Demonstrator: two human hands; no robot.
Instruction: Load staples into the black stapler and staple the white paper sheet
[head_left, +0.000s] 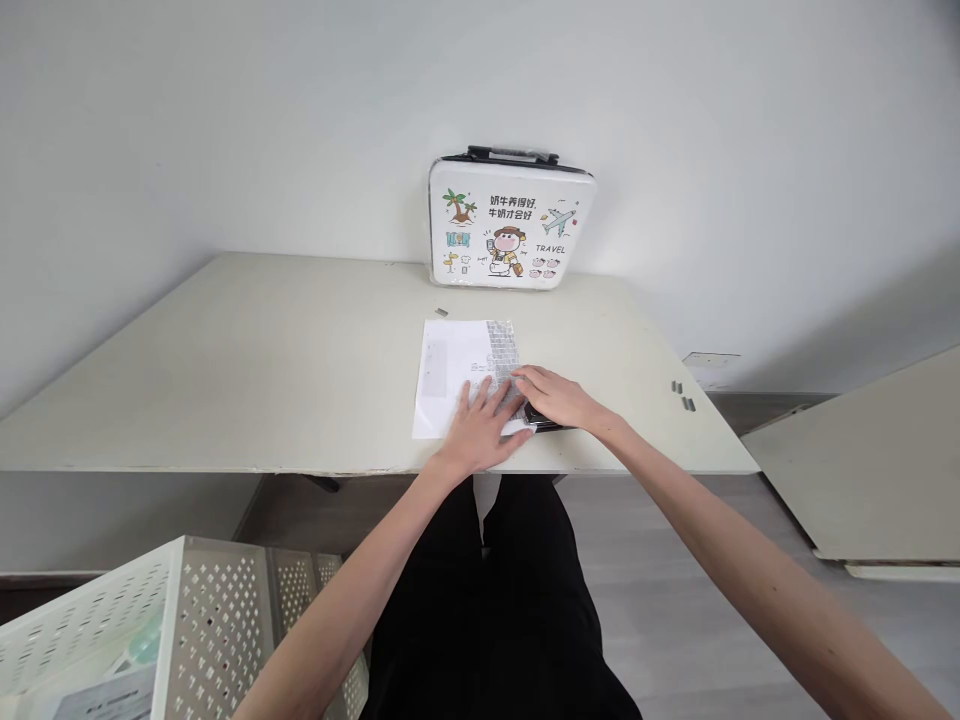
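Note:
A white printed sheet of paper (450, 395) lies on the table in front of me, with a grey brick-like pattern along its right side. My left hand (480, 430) rests flat on its lower part, fingers spread. At the paper's right edge my right hand (559, 398) is closed over a black stapler (541, 420), pressing down from above. Most of the stapler is hidden under that hand. Behind the paper lies a small grey strip of staples (442, 312). More staple strips (688, 404) lie near the table's right edge.
A white cartoon-printed case (510, 225) with a black handle stands against the wall at the back of the table (225, 370). White perforated baskets (217, 630) stand below at the left. A pale panel (877, 460) is at the right, beside a wall socket (711, 360).

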